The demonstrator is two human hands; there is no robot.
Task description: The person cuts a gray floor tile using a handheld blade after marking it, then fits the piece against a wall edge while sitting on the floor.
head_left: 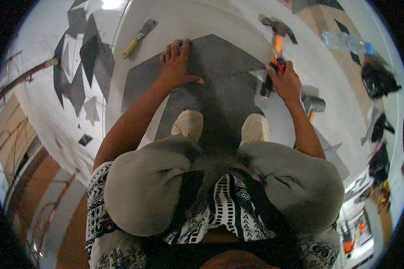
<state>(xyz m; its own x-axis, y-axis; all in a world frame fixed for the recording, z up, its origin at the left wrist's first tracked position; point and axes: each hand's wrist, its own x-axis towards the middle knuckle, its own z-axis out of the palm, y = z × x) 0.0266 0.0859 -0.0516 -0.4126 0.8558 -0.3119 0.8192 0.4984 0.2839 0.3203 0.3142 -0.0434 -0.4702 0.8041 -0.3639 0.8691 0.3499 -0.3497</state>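
Observation:
My left hand [177, 67] lies with fingers spread on a dark grey angular sheet [211, 54], which overlaps another dark piece extending under my shoes [186, 125]. My right hand [285, 78] is closed on a small red-and-black tool [281, 65], partly hidden by my fingers, at the sheet's right corner. A claw hammer [278, 40] with an orange-and-black handle lies beneath or beside that hand; their contact is unclear. A black-headed mallet [315, 102] with a wooden handle lies to its right. A scraper [139, 39] with a yellow handle lies beyond the sheet's left side.
Grey and white geometric floor pieces [90, 49] spread at left, near rusty metal bars [27, 67]. Plastic bottles [345, 42], black bags [377, 80] and assorted tools [352, 233] line the right side.

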